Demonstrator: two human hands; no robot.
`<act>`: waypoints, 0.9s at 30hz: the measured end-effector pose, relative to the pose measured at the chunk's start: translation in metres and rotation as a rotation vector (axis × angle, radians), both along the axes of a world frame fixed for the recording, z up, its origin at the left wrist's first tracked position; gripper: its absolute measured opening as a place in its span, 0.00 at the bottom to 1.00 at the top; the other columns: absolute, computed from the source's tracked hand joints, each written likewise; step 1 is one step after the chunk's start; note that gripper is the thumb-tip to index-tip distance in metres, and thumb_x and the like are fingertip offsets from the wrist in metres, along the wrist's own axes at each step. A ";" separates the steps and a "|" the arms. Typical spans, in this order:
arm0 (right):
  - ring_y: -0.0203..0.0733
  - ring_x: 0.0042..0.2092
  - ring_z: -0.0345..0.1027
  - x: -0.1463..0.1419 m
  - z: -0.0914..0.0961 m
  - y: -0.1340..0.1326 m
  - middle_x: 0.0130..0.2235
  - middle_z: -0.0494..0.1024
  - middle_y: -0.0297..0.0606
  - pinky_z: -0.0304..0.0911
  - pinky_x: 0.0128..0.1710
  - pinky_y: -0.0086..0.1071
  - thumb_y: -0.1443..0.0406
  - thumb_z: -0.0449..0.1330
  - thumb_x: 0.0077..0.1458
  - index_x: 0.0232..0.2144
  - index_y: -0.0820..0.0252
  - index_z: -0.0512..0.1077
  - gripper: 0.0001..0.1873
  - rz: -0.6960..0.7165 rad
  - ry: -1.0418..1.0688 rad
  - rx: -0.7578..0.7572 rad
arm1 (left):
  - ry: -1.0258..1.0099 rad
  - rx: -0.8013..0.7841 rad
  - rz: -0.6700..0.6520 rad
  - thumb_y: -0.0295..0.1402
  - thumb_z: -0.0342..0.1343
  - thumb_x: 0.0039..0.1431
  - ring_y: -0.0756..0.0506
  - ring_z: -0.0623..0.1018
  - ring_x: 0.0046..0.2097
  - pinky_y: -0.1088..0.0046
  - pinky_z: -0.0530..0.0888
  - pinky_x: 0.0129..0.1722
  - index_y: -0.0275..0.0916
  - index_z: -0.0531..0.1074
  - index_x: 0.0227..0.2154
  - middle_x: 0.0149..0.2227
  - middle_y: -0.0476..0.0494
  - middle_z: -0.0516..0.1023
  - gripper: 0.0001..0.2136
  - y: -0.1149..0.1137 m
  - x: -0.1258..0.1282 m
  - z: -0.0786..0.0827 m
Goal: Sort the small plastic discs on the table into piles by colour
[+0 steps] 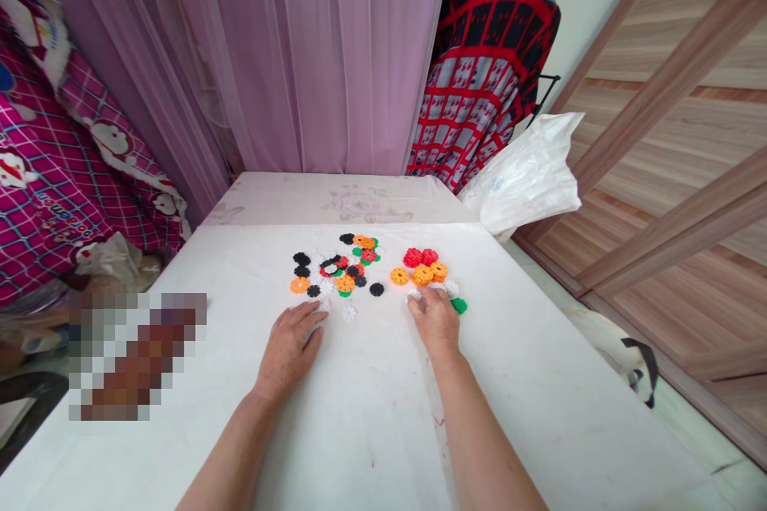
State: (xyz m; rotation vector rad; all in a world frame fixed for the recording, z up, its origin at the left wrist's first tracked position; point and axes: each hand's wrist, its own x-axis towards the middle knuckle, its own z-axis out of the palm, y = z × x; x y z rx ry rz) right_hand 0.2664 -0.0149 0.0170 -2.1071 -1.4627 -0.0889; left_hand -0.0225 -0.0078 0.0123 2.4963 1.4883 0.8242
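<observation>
Seeing two bare hands over a white cloth-covered table (365,415), with thin notched discs, plastic by the look of them, laid out ahead of both. Right hand (437,323): we read thumb and fingers as pinched on a small white notched disc (414,297), held by its edge, likely because that's the easy grip on something so flat. Left hand (292,342): palm down, thumb well apart from the fingers, not clamped on anything we can make out; its fingertips reach another white flower-shaped disc (324,306) (contact there is too small to call). We'd judge the layout deliberate: the mixed-colour heap of discs (352,271) sits on the left, loose and overlapping, while on the right the red notched discs (413,258) and bright orange discs (423,275) are bunched by colour, probably so they stay apart from the mix. Relative positions: heap is just beyond the left fingertips, running toward the middle; red and orange bunches are just beyond the right knuckles; a green notched disc (459,305) is just beside the right hand's outer edge. Between the hands, we have a lone white disc (349,312), nearer the left, and a round black disc (376,289) beyond it.
</observation>
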 end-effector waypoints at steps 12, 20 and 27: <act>0.38 0.36 0.66 -0.014 0.006 -0.011 0.40 0.74 0.39 0.58 0.34 0.29 0.63 0.56 0.56 0.41 0.58 0.75 0.12 0.054 -0.023 0.082 | 0.003 -0.014 -0.004 0.35 0.46 0.62 0.38 0.74 0.55 0.48 0.68 0.57 0.45 0.76 0.45 0.54 0.42 0.76 0.15 0.001 0.000 0.001; 0.40 0.43 0.68 -0.092 0.022 -0.016 0.41 0.75 0.37 0.61 0.40 0.29 0.59 0.58 0.56 0.44 0.53 0.74 0.14 0.416 -0.048 -0.141 | -0.036 -0.016 0.002 0.32 0.46 0.62 0.40 0.75 0.54 0.49 0.69 0.56 0.45 0.77 0.44 0.52 0.42 0.78 0.15 0.001 0.001 0.002; 0.41 0.45 0.69 -0.107 0.028 -0.003 0.42 0.75 0.38 0.62 0.39 0.30 0.58 0.59 0.56 0.42 0.54 0.74 0.12 0.368 -0.065 -0.271 | -0.063 -0.002 0.002 0.32 0.47 0.62 0.39 0.76 0.53 0.48 0.69 0.56 0.44 0.77 0.43 0.51 0.41 0.78 0.14 0.001 0.002 0.001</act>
